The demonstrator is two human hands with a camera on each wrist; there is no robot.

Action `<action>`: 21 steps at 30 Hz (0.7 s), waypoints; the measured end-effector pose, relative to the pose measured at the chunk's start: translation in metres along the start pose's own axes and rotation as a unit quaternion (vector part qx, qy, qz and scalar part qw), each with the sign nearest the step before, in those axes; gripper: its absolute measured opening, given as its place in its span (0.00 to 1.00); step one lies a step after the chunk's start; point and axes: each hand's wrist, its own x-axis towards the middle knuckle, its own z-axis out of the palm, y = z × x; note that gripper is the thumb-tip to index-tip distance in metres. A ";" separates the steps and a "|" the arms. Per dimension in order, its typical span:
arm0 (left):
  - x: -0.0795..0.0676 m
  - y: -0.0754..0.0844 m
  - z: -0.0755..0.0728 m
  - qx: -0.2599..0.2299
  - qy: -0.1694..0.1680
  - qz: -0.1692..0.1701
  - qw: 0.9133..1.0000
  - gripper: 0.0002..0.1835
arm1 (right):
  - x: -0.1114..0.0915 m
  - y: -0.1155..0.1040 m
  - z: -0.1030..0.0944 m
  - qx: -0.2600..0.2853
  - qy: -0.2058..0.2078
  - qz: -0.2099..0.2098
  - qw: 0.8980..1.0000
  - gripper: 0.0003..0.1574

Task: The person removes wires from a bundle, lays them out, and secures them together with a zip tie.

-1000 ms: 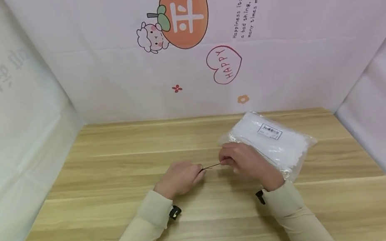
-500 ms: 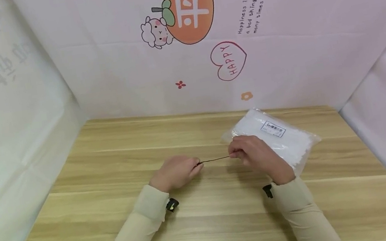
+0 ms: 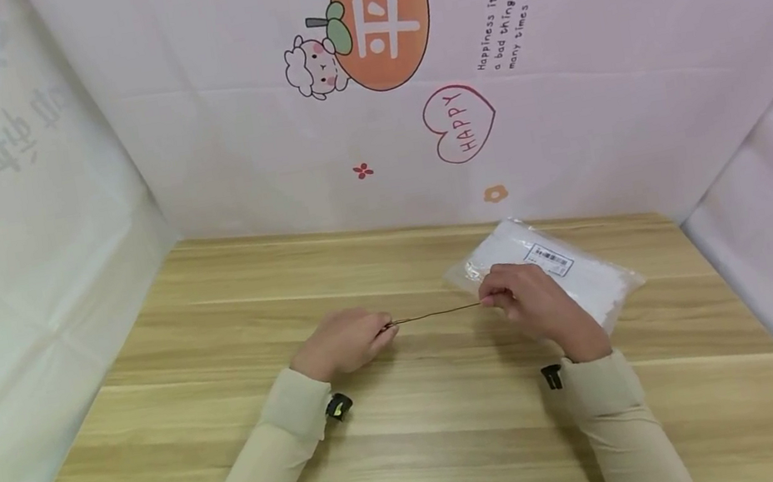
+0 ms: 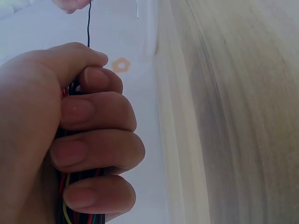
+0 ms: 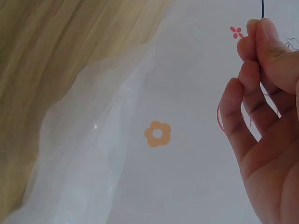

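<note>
Left of the plastic packet [image 3: 580, 278], left hand [image 3: 342, 341]'s clamping fingers [image 4: 103, 111] round bundled wires [image 4: 80, 218]; right hand [image 3: 535, 306]'s pinching one dark strand [image 4: 88, 28] near it.

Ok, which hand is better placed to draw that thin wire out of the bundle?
Probably the right hand: it pinches the thin wire, while the left hand is wrapped round the wire bundle.
</note>
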 end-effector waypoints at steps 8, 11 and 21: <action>-0.001 0.000 -0.002 -0.013 -0.003 -0.011 1.000 0.18 | -0.003 0.004 -0.003 -0.002 0.008 0.001 1.000 0.13; -0.003 -0.001 -0.004 -0.023 -0.008 -0.012 1.000 0.18 | -0.004 0.004 -0.004 -0.005 0.006 0.007 1.000 0.14; -0.006 -0.002 -0.007 -0.038 -0.015 -0.017 0.999 0.19 | -0.007 0.010 -0.006 -0.013 0.004 0.020 1.000 0.15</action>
